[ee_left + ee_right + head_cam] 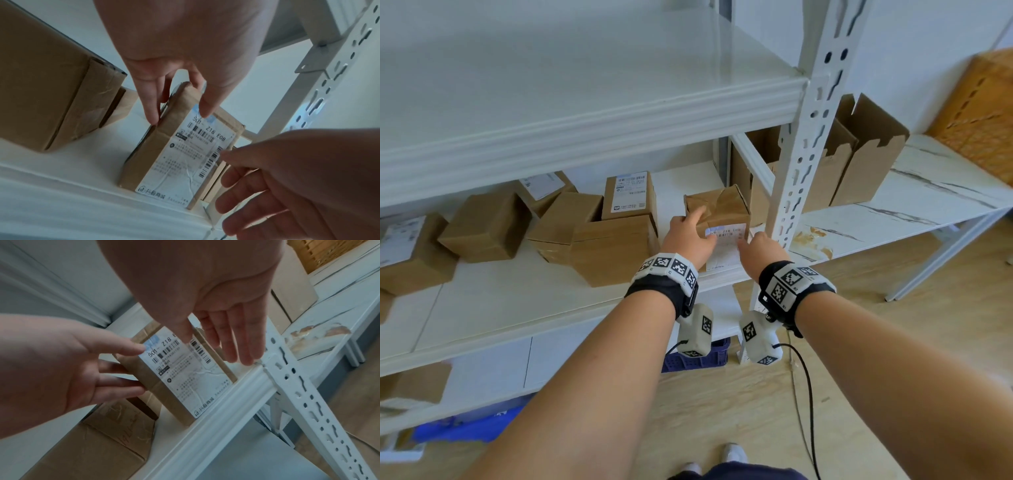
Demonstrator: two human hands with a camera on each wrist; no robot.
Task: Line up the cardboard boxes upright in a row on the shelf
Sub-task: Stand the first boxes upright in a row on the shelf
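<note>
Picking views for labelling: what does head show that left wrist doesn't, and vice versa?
Head only: the jumbled boxes further left on the shelf, open cartons on the next rack, the floor. Left wrist only: the label's print, "Z18 E08", and the left fingers along the box's side. Both: the labelled box upright by the post, left hand and right hand at its sides.

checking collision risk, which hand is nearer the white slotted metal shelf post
Right. The right hand hovers open just beside the white slotted metal shelf post, at the labelled box's right edge. The left hand is farther away, touching the box's left side.
</note>
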